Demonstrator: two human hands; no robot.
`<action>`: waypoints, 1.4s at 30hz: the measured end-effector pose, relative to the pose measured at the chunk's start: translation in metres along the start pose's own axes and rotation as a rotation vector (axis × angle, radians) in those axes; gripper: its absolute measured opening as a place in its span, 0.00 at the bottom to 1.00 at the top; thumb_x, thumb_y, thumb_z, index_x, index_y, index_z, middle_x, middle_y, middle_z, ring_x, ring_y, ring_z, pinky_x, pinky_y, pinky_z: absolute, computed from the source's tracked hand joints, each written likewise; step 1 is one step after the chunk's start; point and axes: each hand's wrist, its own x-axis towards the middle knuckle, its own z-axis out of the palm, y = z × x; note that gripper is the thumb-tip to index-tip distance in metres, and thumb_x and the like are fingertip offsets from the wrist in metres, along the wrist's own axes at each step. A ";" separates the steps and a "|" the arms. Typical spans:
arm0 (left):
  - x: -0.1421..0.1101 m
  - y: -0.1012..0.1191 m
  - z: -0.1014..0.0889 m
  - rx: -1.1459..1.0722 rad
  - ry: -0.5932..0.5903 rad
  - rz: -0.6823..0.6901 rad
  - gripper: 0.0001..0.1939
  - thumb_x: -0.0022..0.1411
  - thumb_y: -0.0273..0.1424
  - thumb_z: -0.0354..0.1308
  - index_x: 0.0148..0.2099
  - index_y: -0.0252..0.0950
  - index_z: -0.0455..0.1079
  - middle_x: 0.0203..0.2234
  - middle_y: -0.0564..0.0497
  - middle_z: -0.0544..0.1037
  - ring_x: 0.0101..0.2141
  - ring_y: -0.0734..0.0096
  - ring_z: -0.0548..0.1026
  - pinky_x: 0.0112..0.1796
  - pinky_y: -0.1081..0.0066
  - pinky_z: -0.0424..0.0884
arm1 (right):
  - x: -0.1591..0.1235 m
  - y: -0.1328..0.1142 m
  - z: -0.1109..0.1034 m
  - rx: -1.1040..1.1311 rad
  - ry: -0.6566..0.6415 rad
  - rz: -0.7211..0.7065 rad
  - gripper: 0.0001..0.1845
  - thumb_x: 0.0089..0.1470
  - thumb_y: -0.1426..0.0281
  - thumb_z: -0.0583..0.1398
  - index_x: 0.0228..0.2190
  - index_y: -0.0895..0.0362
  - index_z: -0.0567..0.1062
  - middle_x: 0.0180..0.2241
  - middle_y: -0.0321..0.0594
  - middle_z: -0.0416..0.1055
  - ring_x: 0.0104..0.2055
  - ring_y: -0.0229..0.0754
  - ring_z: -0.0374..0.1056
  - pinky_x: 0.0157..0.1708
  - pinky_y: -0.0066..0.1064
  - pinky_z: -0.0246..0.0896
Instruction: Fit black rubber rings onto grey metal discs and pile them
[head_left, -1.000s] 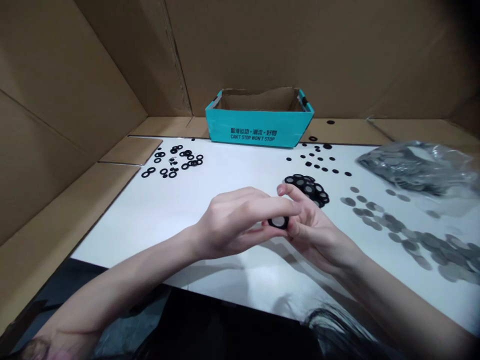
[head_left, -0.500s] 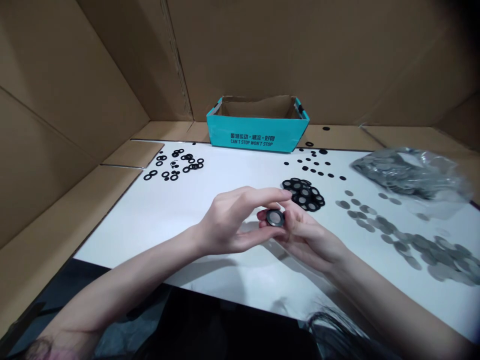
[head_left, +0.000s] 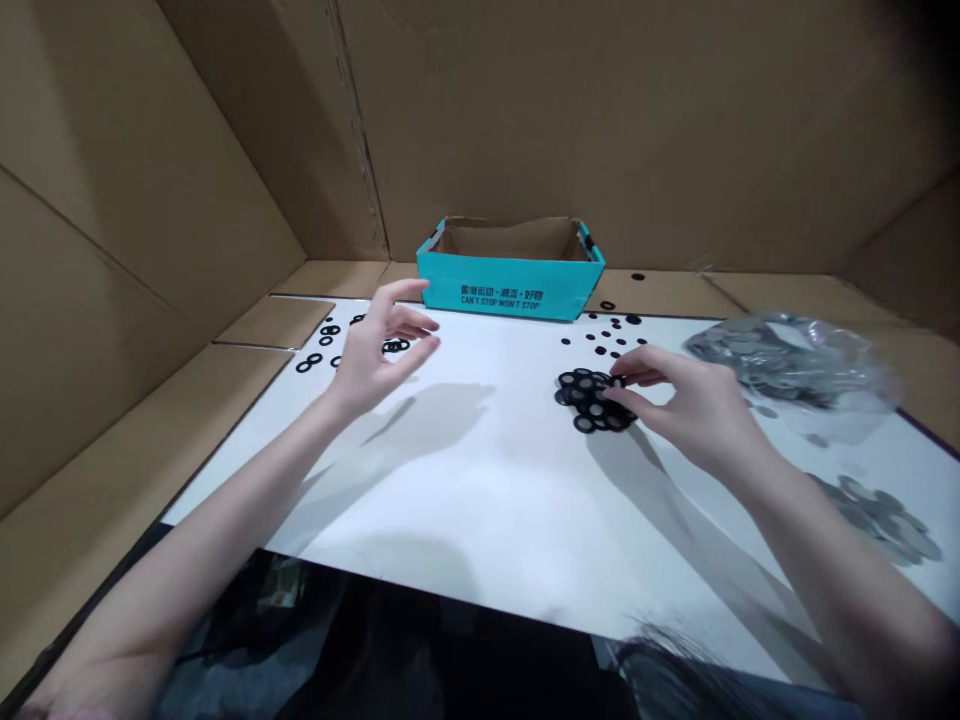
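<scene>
My left hand hovers over the left of the white table, fingers spread and nothing in them. Behind and beside it lie thin black rings, some hidden by the hand. On the right, my right hand is at the edge of a pile of black-rimmed grey discs. Its thumb and fingers close on a black-rimmed disc at the pile's top right. The fingers partly cover that disc, and I cannot tell whether it rests on the others.
A turquoise box, open at the top, stands at the back by the cardboard wall. Small black discs are scattered behind the pile. To the right are a clear plastic bag of grey discs and loose grey discs.
My hands were together around a black-rimmed disc and are now apart. The left has moved away to the left and opened; the right has gone to the pile with a disc.
</scene>
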 end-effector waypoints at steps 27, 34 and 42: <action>0.012 -0.112 -0.066 0.728 -0.280 -0.542 0.27 0.63 0.36 0.54 0.63 0.37 0.69 0.56 0.43 0.82 0.54 0.54 0.79 0.55 0.63 0.71 | -0.052 0.067 -0.072 -0.399 0.034 0.317 0.12 0.53 0.57 0.58 0.32 0.51 0.75 0.20 0.40 0.72 0.24 0.49 0.68 0.27 0.38 0.55; 0.028 -0.122 -0.039 0.807 -0.288 -0.525 0.22 0.62 0.34 0.55 0.57 0.38 0.76 0.52 0.43 0.84 0.56 0.50 0.78 0.57 0.59 0.69 | -0.053 0.081 -0.058 -0.339 0.026 0.200 0.13 0.53 0.58 0.58 0.34 0.52 0.79 0.35 0.48 0.83 0.39 0.58 0.76 0.37 0.43 0.65; 0.029 -0.122 -0.042 0.844 -0.186 -0.530 0.21 0.59 0.34 0.57 0.53 0.41 0.80 0.49 0.46 0.85 0.55 0.47 0.77 0.56 0.56 0.69 | -0.054 0.091 -0.039 -0.281 0.026 0.121 0.15 0.53 0.60 0.60 0.37 0.51 0.83 0.40 0.50 0.84 0.46 0.64 0.76 0.43 0.53 0.69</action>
